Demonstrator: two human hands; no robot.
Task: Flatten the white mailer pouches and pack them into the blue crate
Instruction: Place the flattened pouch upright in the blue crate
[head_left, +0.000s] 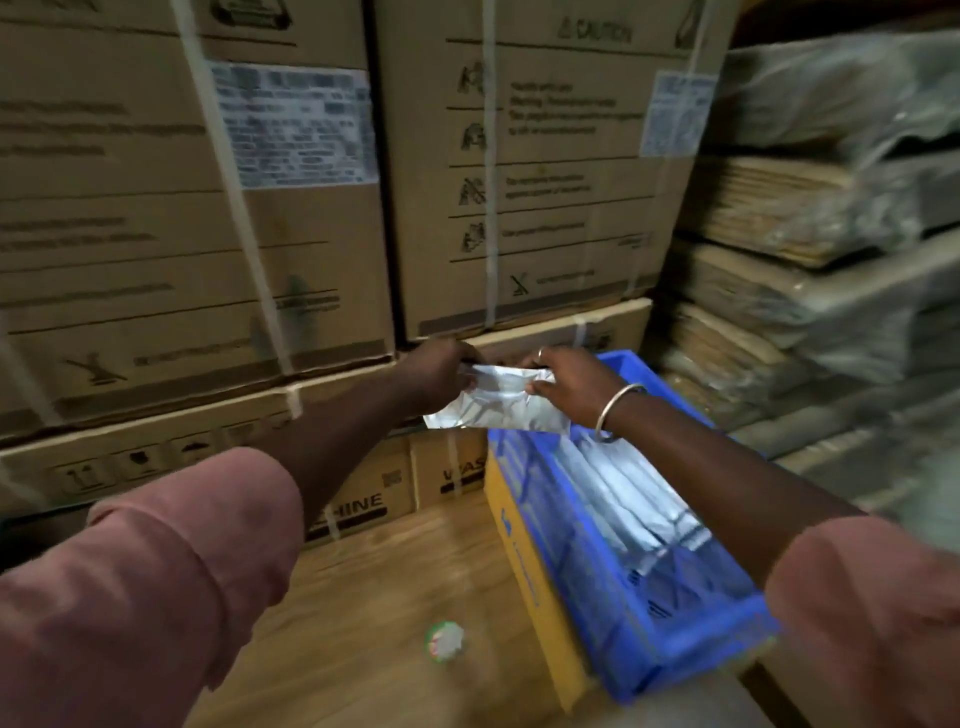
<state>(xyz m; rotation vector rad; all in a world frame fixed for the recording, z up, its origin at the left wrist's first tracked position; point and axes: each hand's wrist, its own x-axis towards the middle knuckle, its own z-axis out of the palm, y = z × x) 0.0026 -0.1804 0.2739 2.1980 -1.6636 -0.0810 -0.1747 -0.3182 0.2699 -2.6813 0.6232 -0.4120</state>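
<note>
Two hands, one white mailer pouch (493, 402), above far end of blue crate (675, 639).
Left hand (439, 371) and right hand (566, 387) pinch its top edge; pouch seemingly crumpled. Risk: unflattened, it buckles against upright pouches (618, 499) already inside.

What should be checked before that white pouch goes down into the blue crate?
1. Both hands on the pouch: ok. The left hand and right hand each have a grip on the top edge of the white mailer pouch.
2. Pouch flat: not ok, it looks creased.
3. Pouch over the blue crate: partly; it hangs at the far end.
4. Room in the crate: cannot tell; packed pouches already lie inside.
5. Crate steady: cannot tell.
</note>
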